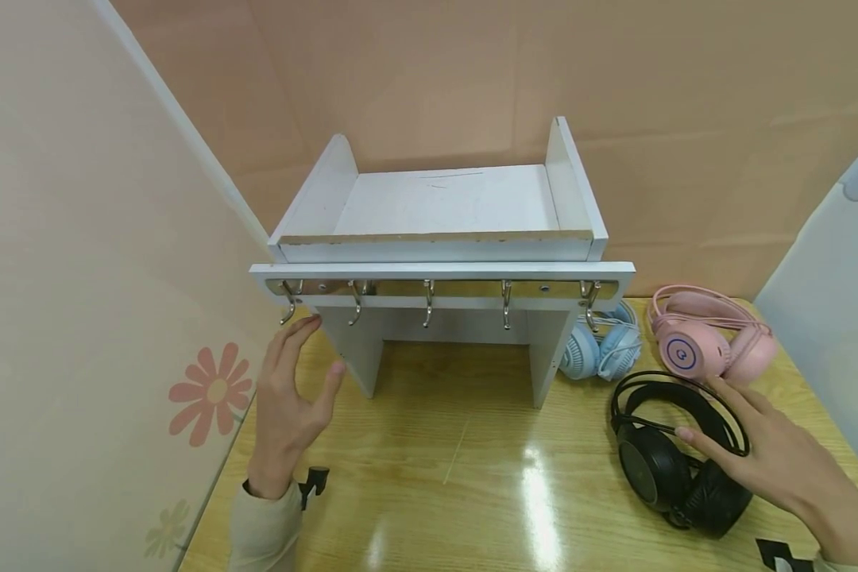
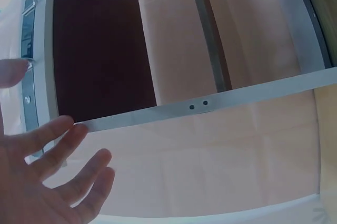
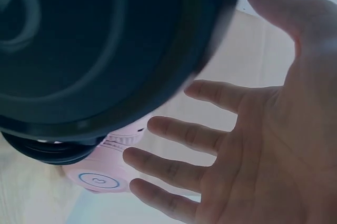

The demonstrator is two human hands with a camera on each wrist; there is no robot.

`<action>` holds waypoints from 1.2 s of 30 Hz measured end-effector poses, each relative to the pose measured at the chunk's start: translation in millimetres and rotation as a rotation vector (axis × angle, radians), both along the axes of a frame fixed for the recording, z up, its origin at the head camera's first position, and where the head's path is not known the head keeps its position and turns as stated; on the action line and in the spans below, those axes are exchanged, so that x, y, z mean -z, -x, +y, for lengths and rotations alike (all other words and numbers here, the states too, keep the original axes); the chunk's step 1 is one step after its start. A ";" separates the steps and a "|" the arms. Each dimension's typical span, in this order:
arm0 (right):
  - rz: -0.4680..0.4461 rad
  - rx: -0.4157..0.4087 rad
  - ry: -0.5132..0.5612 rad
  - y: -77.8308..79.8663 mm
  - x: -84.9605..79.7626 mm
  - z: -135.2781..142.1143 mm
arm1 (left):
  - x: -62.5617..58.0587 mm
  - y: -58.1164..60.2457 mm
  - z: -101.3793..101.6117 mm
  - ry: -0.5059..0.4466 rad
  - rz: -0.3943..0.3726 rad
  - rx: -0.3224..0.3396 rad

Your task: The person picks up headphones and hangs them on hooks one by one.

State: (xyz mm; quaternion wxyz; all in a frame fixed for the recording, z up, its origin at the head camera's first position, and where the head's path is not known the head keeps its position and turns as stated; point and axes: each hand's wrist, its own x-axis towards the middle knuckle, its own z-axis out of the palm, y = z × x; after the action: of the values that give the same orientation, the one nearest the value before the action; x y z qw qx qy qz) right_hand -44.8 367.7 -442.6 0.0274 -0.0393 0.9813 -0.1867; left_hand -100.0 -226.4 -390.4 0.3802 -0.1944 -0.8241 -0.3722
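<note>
A small white shelf with a metal rail of hooks along its front stands on the table. My left hand, fingers spread, is at the rail's left end; in the left wrist view its fingertips are right at the shelf's side panel. At the right, my right hand reaches over black headphones, thumb and fingers extended around the headband side. The right wrist view shows the palm facing a large black ear cup, fingers straight and apart.
Pink headphones lie behind the black ones, against the right-hand wall panel. Light blue headphones sit by the shelf's right leg. A flower-printed panel rises at the left, and a brown backdrop hangs behind.
</note>
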 end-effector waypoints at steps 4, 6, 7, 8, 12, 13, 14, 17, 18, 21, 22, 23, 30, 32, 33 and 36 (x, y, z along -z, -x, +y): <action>-0.017 -0.007 0.029 0.6 3.8 2.4 | -1.1 3.5 -1.6 -0.063 0.012 -0.021; -0.025 -0.011 0.037 1.4 5.9 3.9 | -1.4 5.2 -2.8 -0.085 0.017 -0.031; -0.025 -0.011 0.040 2.0 6.9 4.7 | -1.5 6.0 -3.4 -0.092 0.020 -0.037; -0.023 -0.012 0.044 2.6 8.1 5.7 | -1.7 6.7 -3.9 -0.097 0.022 -0.044; -0.015 -0.001 0.055 5.3 13.1 10.7 | -2.5 8.6 -5.7 -0.116 0.029 -0.077; -0.018 0.005 0.061 5.9 14.4 12.1 | -2.7 8.9 -6.2 -0.122 0.028 -0.085; -0.022 0.013 0.066 6.5 15.5 13.5 | -3.2 9.1 -6.6 -0.127 0.030 -0.094; -0.025 0.036 0.082 7.9 19.6 16.8 | -5.4 10.6 -8.4 -0.135 0.034 -0.109; -0.024 0.040 0.086 8.2 21.1 17.5 | -6.5 11.1 -9.1 -0.138 0.035 -0.111; -0.004 0.034 0.112 8.2 26.1 19.0 | -11.0 13.3 -11.8 -0.150 0.039 -0.106; -0.002 0.030 0.116 7.7 27.8 19.2 | -12.9 14.2 -12.7 -0.156 0.045 -0.108; -0.003 0.025 0.121 7.1 29.5 19.5 | -14.8 15.2 -13.5 -0.163 0.051 -0.115; 0.000 0.011 0.147 2.7 40.0 22.0 | -25.5 21.0 -17.9 -0.226 0.060 -0.137; -0.001 0.018 0.155 2.0 42.4 22.5 | -27.2 22.1 -18.7 -0.228 0.056 -0.128; -0.004 0.022 0.161 1.8 43.3 22.9 | -28.0 22.7 -19.0 -0.227 0.055 -0.124; -0.050 0.043 0.166 1.3 44.2 24.2 | -30.8 24.6 -19.4 -0.224 0.050 -0.116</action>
State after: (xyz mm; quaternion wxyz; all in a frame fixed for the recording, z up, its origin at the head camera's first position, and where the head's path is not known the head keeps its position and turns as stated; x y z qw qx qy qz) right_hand -46.1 391.9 -486.8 0.0445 -0.0157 0.9620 -0.2690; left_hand -124.6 -245.8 -359.6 0.4408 -0.1118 -0.7774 -0.4345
